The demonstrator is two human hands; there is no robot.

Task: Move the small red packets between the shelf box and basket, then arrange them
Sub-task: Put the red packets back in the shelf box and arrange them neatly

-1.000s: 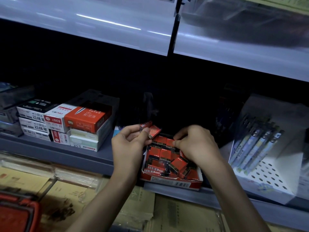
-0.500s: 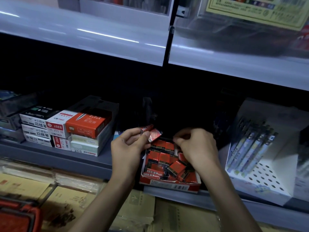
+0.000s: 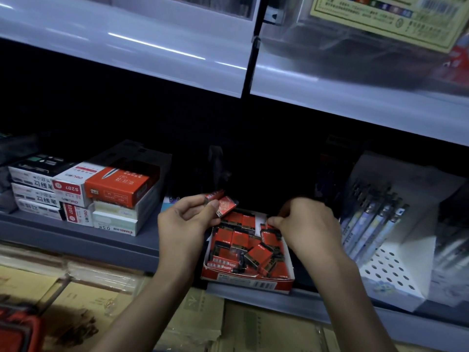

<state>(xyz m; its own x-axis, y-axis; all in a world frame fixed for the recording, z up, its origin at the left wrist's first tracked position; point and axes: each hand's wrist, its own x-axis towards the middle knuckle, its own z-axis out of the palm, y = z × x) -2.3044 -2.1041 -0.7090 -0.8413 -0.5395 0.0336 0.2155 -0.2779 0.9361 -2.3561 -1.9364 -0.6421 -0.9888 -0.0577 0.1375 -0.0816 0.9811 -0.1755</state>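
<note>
Two small red cardboard packets point(image 3: 223, 203) sit pinched in my left hand point(image 3: 186, 224) at frame centre; my right hand point(image 3: 308, 224) closes fingertips point(image 3: 272, 221) on another inside the open red shelf box point(image 3: 247, 282).

Both forearms are bare right to the frame's lower edge: no sleeves. The left hand point(image 3: 187, 222) and right hand point(image 3: 308, 226) wear no gloves, rings or watch.

Two hands are in view, the left hand point(image 3: 186, 224) and the right hand point(image 3: 308, 226). Two red packets point(image 3: 226, 205) sit in the left hand. One open box point(image 3: 247, 280) holds roughly a dozen more packets point(image 3: 257, 252); overlap blocks an exact count.
</note>
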